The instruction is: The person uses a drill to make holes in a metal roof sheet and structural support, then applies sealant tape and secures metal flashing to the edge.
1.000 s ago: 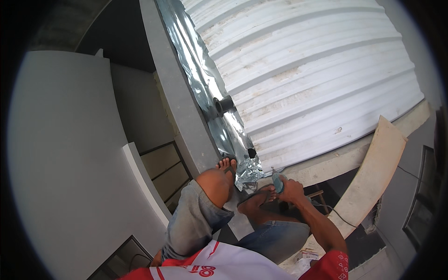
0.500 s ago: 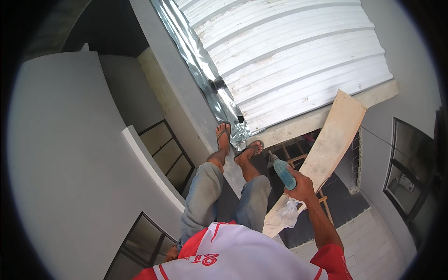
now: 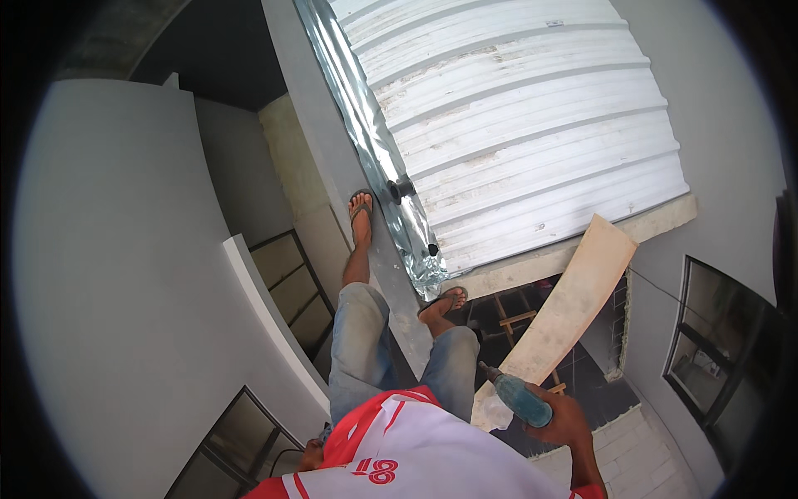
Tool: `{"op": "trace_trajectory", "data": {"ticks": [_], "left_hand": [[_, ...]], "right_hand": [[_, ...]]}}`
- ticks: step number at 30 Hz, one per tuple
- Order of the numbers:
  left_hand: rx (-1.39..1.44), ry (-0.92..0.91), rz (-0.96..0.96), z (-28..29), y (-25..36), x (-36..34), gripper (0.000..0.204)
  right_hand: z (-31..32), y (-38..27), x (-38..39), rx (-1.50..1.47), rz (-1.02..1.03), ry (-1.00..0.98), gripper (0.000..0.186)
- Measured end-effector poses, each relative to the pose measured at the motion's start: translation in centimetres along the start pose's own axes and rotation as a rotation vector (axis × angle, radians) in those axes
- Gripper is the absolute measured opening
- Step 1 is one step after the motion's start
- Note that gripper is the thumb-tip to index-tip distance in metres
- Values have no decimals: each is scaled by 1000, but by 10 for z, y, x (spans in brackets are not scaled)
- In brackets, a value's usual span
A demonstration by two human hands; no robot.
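Observation:
My right hand (image 3: 559, 422) grips a teal power tool (image 3: 517, 396) with a dark tip, held out beside my right thigh. My left hand (image 3: 312, 457) is low by my left hip, partly hidden by my shirt, so its grip is unclear. My sandalled feet stand on a narrow grey concrete ledge (image 3: 314, 137), beside a crinkled silver metal strip (image 3: 376, 145) with a short dark pipe (image 3: 401, 190) on it. A long pale board (image 3: 569, 308) slants across the opening at the right, and something thin and whitish (image 3: 495, 413) lies near its lower end.
White ribbed roofing sheets (image 3: 524, 125) cover the upper right, with a concrete edge beam (image 3: 665, 218) along their lower side. Below is a dark floor with wooden pieces (image 3: 519, 318). Grey walls (image 3: 125, 249) drop away on both sides, with windows (image 3: 715, 358) and a thin wire.
My left foot has stepped forward along the ledge, past the silver strip's end. The tool in my right hand is lower in view, and my legs have straightened.

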State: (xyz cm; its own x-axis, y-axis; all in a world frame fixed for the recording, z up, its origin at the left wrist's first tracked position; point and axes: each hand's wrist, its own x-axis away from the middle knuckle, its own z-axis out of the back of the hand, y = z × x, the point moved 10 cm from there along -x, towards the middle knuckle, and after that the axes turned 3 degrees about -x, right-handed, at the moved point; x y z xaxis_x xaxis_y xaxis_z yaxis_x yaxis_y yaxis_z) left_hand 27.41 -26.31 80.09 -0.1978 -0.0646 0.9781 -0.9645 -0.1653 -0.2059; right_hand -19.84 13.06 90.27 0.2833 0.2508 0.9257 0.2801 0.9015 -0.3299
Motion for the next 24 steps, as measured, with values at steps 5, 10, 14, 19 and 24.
{"op": "trace_trajectory", "data": {"ticks": [5,10,14,19,24], "left_hand": [[15,-154,184,94,8,29,37],[58,-245,225,230,107,28,38],[-11,44,-106,287,306,43,39],[43,141,-328,287,468,77,35],[69,149,-397,286,489,73,30]], "right_hand": [[11,-101,-10,-262,118,19,83],[40,-242,-31,-165,252,72,80],[54,-315,-58,-340,199,107,74],[48,-360,-97,-646,222,174,80],[2,-366,-148,-1558,199,-49,82]]}}
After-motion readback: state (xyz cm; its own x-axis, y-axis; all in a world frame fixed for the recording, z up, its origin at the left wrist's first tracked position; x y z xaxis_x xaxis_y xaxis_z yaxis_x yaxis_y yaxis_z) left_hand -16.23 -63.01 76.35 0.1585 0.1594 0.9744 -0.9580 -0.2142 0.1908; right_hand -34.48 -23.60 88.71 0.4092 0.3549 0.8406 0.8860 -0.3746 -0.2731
